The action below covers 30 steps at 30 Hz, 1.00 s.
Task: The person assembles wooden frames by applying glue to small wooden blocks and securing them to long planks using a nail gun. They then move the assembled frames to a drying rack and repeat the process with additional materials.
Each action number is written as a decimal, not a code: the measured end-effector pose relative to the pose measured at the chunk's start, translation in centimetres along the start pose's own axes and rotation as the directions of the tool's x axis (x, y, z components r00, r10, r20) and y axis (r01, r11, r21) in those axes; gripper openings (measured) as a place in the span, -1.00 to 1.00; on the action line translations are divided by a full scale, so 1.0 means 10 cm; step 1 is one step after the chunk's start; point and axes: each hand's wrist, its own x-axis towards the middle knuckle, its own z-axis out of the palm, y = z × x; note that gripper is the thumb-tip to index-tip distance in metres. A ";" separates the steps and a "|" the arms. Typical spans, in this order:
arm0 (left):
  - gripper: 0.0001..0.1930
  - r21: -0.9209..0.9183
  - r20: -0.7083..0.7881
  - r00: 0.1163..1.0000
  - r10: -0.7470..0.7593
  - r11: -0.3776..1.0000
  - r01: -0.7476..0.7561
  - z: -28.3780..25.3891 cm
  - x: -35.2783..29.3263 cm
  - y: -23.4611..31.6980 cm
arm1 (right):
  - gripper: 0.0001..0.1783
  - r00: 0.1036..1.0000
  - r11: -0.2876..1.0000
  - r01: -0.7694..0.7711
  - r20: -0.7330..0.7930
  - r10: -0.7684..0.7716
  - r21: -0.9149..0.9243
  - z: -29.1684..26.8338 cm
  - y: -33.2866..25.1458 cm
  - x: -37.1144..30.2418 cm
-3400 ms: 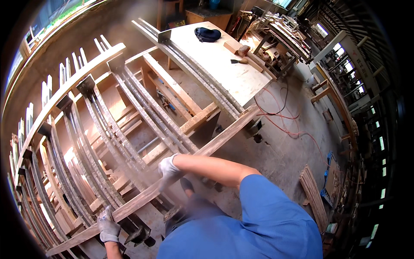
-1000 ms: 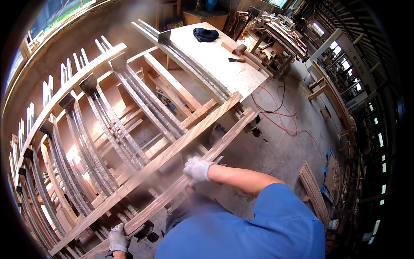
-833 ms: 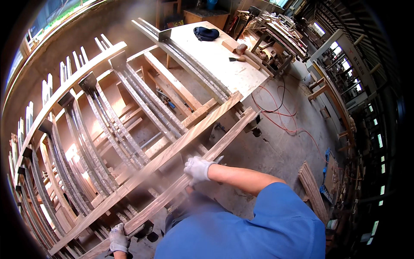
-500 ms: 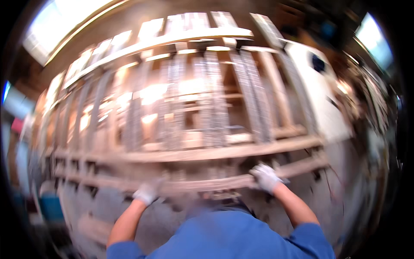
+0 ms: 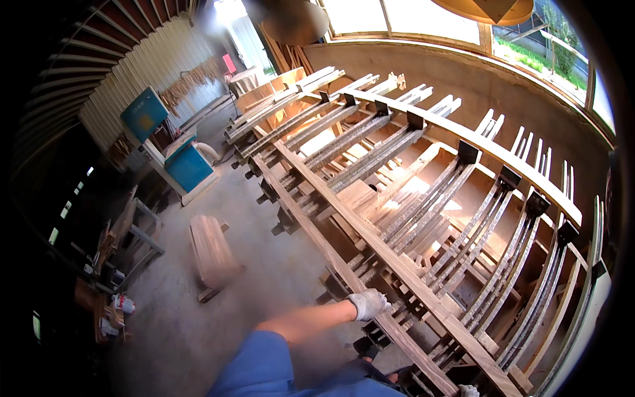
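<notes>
My left hand (image 5: 369,304), in a whitish work glove, grips the front wooden board (image 5: 324,255) with its fingers curled over the edge. A sliver of my right hand (image 5: 468,391), also gloved, shows at the bottom edge beside the same board; its fingers are mostly out of sight. Just behind runs a second long board (image 5: 370,231), parallel to the first. Metal bar clamps (image 5: 397,145) with dark jaws cross the boards toward a pale far beam (image 5: 489,142). Clamp screws stick out around the front board by my left hand.
Loose wood pieces (image 5: 360,195) lie beneath the clamps. On the concrete floor to the left stand a low wooden bench (image 5: 211,248) and a teal machine (image 5: 188,165). A work stand (image 5: 135,231) is farther left. Along the far wall are windows (image 5: 423,23).
My view has swung left and tilted, bringing the teal machine and bench into sight. My left hand remains at the front board; my right hand has dropped to the bottom edge of the picture.
</notes>
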 end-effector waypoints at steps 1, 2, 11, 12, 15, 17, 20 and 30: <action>-0.79 -0.009 -0.023 1.000 0.003 1.000 -0.003 0.00 0.00 0.00 | -0.61 0.999 0.997 -0.034 0.013 0.033 0.076 -0.03 -0.14 -0.09; -0.78 -0.028 0.012 1.000 -0.009 1.000 0.010 -0.01 0.01 0.02 | -0.60 0.998 0.992 -0.058 0.000 0.058 0.111 -0.02 -0.19 -0.15; -0.69 -0.063 0.020 1.000 -0.020 0.998 0.021 -0.01 0.04 -0.06 | -0.50 0.998 0.971 0.005 -0.063 -0.021 -0.241 -0.01 0.00 -0.06; -0.71 -0.070 0.010 1.000 -0.017 0.997 0.018 0.00 0.03 -0.07 | -0.49 0.998 0.987 -0.054 0.005 0.055 -0.154 -0.07 -0.24 -0.14; -0.77 -0.050 0.064 0.998 -0.024 0.998 0.027 -0.07 0.04 -0.06 | -0.49 0.997 0.997 -0.078 -0.021 0.078 -0.001 -0.04 -0.30 -0.20; -0.79 -0.053 0.039 0.999 -0.004 0.999 0.006 -0.04 0.02 -0.05 | -0.50 0.994 0.990 -0.046 -0.104 0.032 -0.136 0.04 -0.01 -0.09; -0.80 -0.075 0.021 1.000 0.003 0.997 -0.001 -0.08 0.01 -0.02 | -0.51 0.971 0.943 0.077 -0.193 -0.145 -0.323 0.17 0.63 0.11; -0.80 -0.112 0.046 0.999 -0.002 0.994 0.007 -0.03 0.03 -0.04 | -0.60 0.986 0.992 0.107 -0.123 -0.115 -0.070 0.14 0.74 0.17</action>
